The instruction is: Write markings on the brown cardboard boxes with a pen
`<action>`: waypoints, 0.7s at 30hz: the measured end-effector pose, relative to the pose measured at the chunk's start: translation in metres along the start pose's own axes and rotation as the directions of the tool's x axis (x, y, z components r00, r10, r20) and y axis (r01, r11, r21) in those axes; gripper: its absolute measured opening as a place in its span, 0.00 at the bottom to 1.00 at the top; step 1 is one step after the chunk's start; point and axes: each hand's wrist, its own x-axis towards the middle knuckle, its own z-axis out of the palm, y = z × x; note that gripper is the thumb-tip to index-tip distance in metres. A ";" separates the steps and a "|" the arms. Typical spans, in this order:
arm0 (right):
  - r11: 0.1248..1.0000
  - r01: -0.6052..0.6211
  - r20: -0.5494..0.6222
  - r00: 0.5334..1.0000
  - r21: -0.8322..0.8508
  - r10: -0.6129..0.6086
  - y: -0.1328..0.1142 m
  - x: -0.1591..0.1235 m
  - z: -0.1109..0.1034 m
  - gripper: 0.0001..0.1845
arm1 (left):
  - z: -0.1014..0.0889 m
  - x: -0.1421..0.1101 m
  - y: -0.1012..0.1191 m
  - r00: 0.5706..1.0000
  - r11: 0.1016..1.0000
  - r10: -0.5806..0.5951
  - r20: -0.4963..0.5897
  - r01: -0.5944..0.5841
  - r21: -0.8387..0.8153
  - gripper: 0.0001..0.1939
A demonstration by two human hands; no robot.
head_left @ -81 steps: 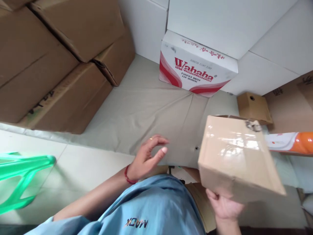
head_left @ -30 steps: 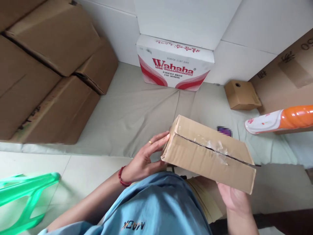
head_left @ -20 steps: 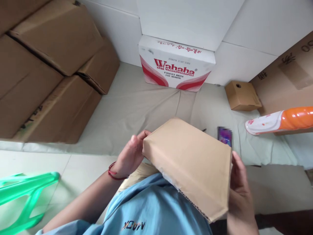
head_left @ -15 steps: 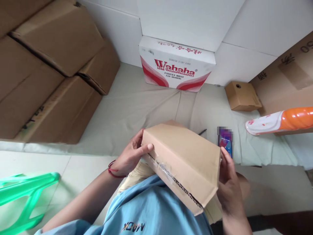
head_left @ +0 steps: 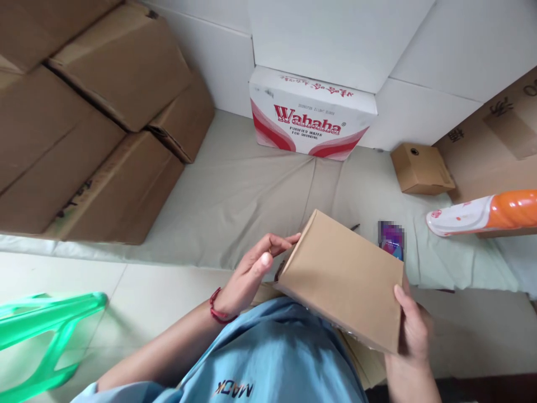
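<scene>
A plain brown cardboard box is held tilted over my lap, one broad flat side facing up. My right hand grips its right end, thumb on the upper face and the other fingers hidden behind it. My left hand is at the box's left end, with fingers stretched out and thumb apart. Its fingertips reach the box's left edge, but the hand is not closed around it. Just beyond the box's upper right edge lies a phone with a lit screen. A dark thin object peeks out behind the box.
Large brown cartons are stacked at the left on the cloth-covered surface. A white and red Wahaha water carton stands against the wall. At right are a small brown box, an orange-and-white bottle and a large carton. A green plastic stool stands lower left.
The box has turned in my hands and shifted right, so its taped, open-edged side no longer faces me. My left hand has loosened its grip; my right thumb has come onto the upper face.
</scene>
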 end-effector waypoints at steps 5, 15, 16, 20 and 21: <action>0.943 0.330 0.071 0.942 -0.030 -0.328 -0.015 -0.008 0.005 0.28 | 0.002 0.006 0.001 0.993 0.995 -0.101 -0.068 0.101 -0.013 0.35; 0.989 0.077 0.041 0.996 0.130 -0.083 -0.023 0.002 0.013 0.39 | 0.011 0.003 0.009 0.829 0.698 0.552 0.086 -0.516 0.496 0.18; 0.991 0.071 0.005 0.997 0.117 -0.073 -0.020 0.006 0.009 0.33 | 0.012 0.002 0.012 0.783 0.627 0.608 0.129 -0.574 0.527 0.20; 0.996 0.064 -0.053 0.997 0.068 -0.060 -0.007 0.018 -0.005 0.26 | 0.013 -0.003 0.023 0.656 0.378 0.725 0.210 -0.634 0.675 0.27; 0.997 0.048 -0.021 0.999 0.067 -0.046 -0.003 0.020 -0.006 0.28 | 0.013 -0.004 0.026 0.647 0.347 0.734 0.209 -0.621 0.703 0.28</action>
